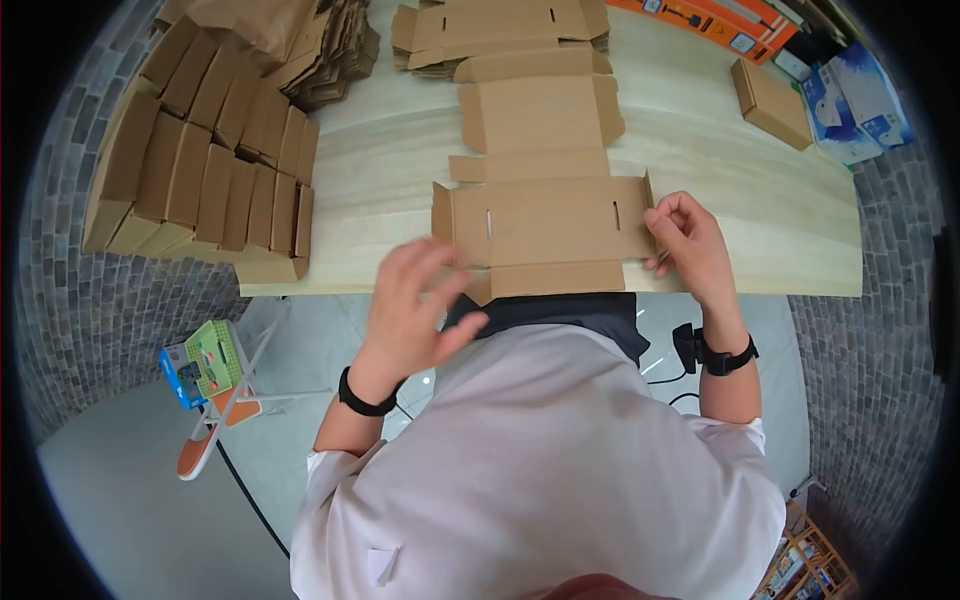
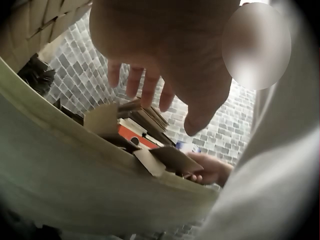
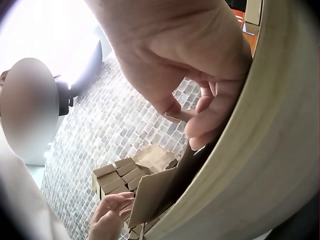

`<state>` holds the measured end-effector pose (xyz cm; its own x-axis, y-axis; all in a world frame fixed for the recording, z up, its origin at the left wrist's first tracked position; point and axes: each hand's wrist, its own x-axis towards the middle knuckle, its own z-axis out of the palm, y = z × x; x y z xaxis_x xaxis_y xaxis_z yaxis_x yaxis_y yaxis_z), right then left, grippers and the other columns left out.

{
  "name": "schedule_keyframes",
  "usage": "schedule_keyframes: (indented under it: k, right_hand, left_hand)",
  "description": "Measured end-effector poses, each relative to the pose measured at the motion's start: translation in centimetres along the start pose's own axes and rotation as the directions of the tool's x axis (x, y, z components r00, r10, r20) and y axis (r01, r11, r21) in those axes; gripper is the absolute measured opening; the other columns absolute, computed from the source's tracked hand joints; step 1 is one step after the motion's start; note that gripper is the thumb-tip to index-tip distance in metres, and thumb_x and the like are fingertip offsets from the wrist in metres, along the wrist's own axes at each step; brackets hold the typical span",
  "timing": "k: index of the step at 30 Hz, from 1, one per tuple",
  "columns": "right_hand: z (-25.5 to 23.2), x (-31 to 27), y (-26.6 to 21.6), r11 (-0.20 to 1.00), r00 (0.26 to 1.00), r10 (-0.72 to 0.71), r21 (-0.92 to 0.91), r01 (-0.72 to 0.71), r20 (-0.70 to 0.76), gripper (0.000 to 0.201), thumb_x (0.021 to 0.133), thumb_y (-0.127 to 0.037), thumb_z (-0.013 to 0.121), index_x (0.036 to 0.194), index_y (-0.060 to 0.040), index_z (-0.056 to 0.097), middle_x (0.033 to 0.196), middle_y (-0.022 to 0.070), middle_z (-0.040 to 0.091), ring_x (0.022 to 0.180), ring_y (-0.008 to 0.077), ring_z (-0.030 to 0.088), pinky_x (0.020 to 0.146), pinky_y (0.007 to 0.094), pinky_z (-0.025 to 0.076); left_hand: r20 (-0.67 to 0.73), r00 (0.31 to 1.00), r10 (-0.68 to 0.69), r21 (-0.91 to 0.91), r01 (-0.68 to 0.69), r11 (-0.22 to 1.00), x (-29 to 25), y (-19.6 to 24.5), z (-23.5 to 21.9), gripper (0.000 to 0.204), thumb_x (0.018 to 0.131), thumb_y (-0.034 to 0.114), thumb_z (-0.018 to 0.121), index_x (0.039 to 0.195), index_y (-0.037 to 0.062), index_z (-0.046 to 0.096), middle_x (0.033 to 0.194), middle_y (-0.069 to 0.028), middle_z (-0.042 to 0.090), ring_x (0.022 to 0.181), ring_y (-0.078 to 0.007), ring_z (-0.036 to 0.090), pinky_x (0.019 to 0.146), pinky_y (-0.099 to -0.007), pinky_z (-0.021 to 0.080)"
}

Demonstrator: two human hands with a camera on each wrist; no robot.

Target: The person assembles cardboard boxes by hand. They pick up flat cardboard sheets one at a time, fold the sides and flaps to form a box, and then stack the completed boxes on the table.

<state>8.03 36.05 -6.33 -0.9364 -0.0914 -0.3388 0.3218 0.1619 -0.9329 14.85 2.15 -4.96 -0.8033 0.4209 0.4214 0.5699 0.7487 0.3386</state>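
Note:
A flat, unfolded cardboard box blank (image 1: 553, 222) lies lengthwise on the table, its near panel at the front edge with two slots in it. Its left and right side flaps stand partly raised. My right hand (image 1: 692, 245) pinches the right side flap between thumb and fingers; the right wrist view shows the flap (image 3: 186, 115) in that grip. Over the blank's near left corner my left hand (image 1: 408, 300) is blurred, fingers spread loosely. In the left wrist view the left hand (image 2: 165, 50) holds nothing, and its fingers hang apart from the cardboard.
Folded cardboard boxes (image 1: 200, 180) stand in rows at the table's left, with flat brown cardboard pieces (image 1: 335, 55) behind them. More flat blanks (image 1: 500, 22) lie at the back. A small closed box (image 1: 770, 103) and blue-white packages (image 1: 855, 105) sit at right, near an orange box (image 1: 715, 25).

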Motion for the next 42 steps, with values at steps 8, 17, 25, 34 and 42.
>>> schedule_keyframes:
  k: [8,17,25,34,42]
  right_hand:
    - [0.0,0.4,0.0,0.999,1.0,0.014,-0.053,-0.013,0.026,0.022,0.094,-0.019,0.069,0.089,-0.005,0.053,0.07,-0.0014,0.058,0.055,0.0063,0.058,0.049,0.0211,0.046]
    - [-0.2,0.0,0.0,0.998,0.998,-0.001,-0.066,0.005,0.067,0.022,0.093,-0.017,0.07,0.091,-0.0046,0.051,0.069,-0.0021,0.056,0.053,0.0051,0.055,0.048,0.0214,0.046]
    - [-0.2,-0.5,0.1,0.998,0.999,0.029,-0.052,-0.027,0.029,0.023,0.092,-0.016,0.071,0.092,-0.0045,0.051,0.068,-0.0019,0.055,0.052,0.0046,0.054,0.045,0.0212,0.044]
    - [0.2,-0.4,0.0,0.996,1.0,0.024,-0.091,-0.024,0.004,0.023,0.091,-0.017,0.071,0.095,-0.0045,0.052,0.067,-0.0021,0.056,0.05,0.0044,0.053,0.045,0.0204,0.043]
    - [0.8,-0.8,-0.4,0.982,0.998,0.042,-0.184,-0.051,-0.052,0.028,0.091,-0.023,0.072,0.1,-0.0036,0.054,0.065,-0.001,0.057,0.05,0.0045,0.053,0.044,0.0214,0.042]
  left_hand:
    - [0.131,0.967,0.218,0.191,-0.24,0.952,-0.6,0.6,3.4,0.036,0.075,0.009,0.073,0.109,0.0042,0.065,0.116,-0.0128,0.064,0.105,-0.0319,0.062,0.095,-0.0443,0.05]
    - [0.087,0.963,0.256,0.088,-0.263,0.961,0.9,-0.3,1.7,0.03,0.075,0.005,0.071,0.104,0.0054,0.068,0.106,-0.0066,0.068,0.102,-0.0261,0.063,0.095,-0.0444,0.05]
    - [0.119,0.986,0.12,0.133,-0.136,0.982,0.0,-0.4,0.8,0.026,0.073,0.011,0.073,0.099,0.013,0.07,0.102,-0.0034,0.066,0.1,-0.0227,0.061,0.096,-0.0455,0.047]
    - [0.109,0.932,0.344,0.284,-0.361,0.888,0.5,1.0,1.0,0.026,0.075,0.008,0.07,0.099,0.0154,0.067,0.105,-0.005,0.065,0.1,-0.0267,0.064,0.088,-0.0403,0.054]
    - [0.304,0.924,0.233,0.274,-0.319,0.907,-1.0,0.8,1.2,0.021,0.078,0.009,0.068,0.097,0.0115,0.059,0.11,-0.0104,0.064,0.102,-0.0291,0.065,0.087,-0.0393,0.055]
